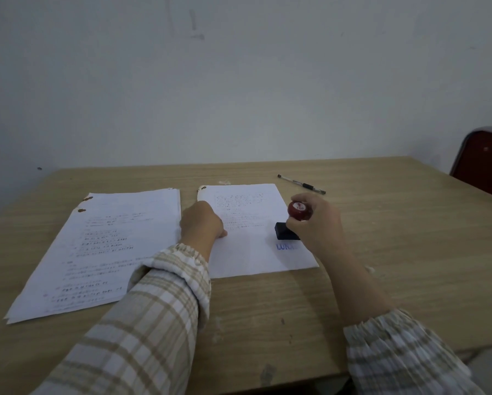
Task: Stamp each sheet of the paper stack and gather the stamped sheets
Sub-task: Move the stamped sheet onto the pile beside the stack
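A stack of printed white sheets lies on the left of the wooden table. Right of it lies a single printed sheet with a blue stamp mark near its lower right. My left hand rests on this sheet's left part, fingers curled under and holding nothing that I can see. My right hand grips a stamp by its round red knob. The stamp's black base hangs just above the sheet, a little beyond the blue mark.
A black and clear pen lies on the table behind the single sheet. A dark red chair back stands at the table's far right corner. A pale wall runs along the table's far edge.
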